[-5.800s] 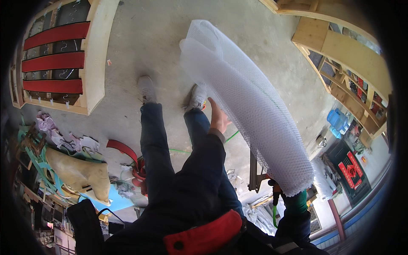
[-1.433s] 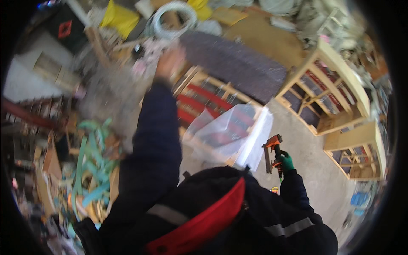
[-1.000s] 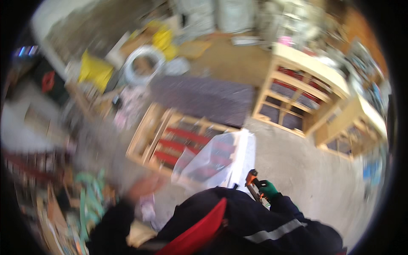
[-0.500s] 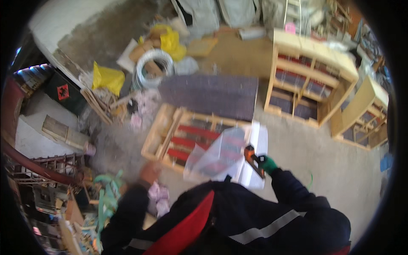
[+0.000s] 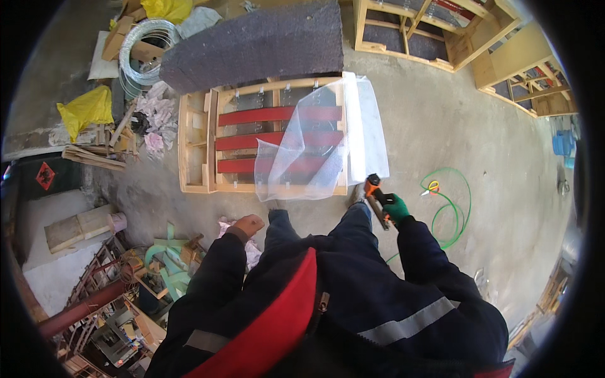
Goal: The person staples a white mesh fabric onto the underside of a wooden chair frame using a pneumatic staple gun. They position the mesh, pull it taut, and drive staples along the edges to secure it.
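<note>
My right hand (image 5: 396,208), in a green glove, is closed around the grip of an orange and black staple gun (image 5: 377,200). The tool hangs beside my right leg, near the frame's close right corner. Curled loosely by my left leg, my bare left hand (image 5: 247,225) shows nothing in its fingers. Ahead of me a wooden frame (image 5: 195,188) lies on the floor, crossed by red straps (image 5: 252,116) and metal springs. Thin white translucent sheeting (image 5: 296,170) covers its right part and hangs past the right end.
A dark grey padded slab (image 5: 252,47) lies against the frame's far side. A green hose (image 5: 467,208) coils at right near yellow-handled scissors (image 5: 431,187). More wooden frames (image 5: 435,63) stand far right. Wire coils (image 5: 129,47), a yellow bag (image 5: 86,112) and scraps lie left.
My view has tilted down and now shows my legs and the hose. The left hand, blurred before, is now sharp. My right hand still holds the staple gun.
</note>
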Motion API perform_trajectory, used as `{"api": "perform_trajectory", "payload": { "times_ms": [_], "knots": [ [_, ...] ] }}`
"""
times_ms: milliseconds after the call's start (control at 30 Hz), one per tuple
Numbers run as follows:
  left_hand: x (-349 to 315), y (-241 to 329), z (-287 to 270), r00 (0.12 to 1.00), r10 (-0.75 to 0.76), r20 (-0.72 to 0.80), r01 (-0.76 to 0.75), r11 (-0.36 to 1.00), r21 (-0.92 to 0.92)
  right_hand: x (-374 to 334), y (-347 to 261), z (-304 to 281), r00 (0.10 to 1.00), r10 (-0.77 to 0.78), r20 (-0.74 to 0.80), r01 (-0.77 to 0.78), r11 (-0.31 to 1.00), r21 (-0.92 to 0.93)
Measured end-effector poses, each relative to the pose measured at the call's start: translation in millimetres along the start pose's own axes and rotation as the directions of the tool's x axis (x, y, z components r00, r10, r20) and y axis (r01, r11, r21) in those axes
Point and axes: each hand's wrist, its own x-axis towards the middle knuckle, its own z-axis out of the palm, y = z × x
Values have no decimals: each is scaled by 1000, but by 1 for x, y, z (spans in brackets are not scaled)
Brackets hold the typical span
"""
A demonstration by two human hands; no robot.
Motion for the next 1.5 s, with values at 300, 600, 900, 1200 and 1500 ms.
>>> {"api": "perform_trajectory", "payload": {
  "times_ms": [300, 600, 900, 1200, 1500],
  "knots": [
    [156, -157, -66, 980, 190, -60, -186, 980, 68, -41, 65, 78, 896, 23, -444, 81, 974, 214],
    [309, -198, -114, 937, 326, -127, -298, 934, 195, 24, 74, 235, 890, 138, -434, -12, 960, 281],
    [471, -141, -75, 730, 580, -362, -133, 640, 757, 83, 135, 285, 856, 61, -513, 63, 973, 222],
    [452, -179, -149, 785, 562, -261, -184, 614, 768, 67, 166, 276, 863, 159, -480, -28, 963, 268],
    [342, -187, -444, 767, 355, -534, -117, 897, 427, 48, 175, 279, 866, 149, -477, -32, 969, 244]
  ]
}}
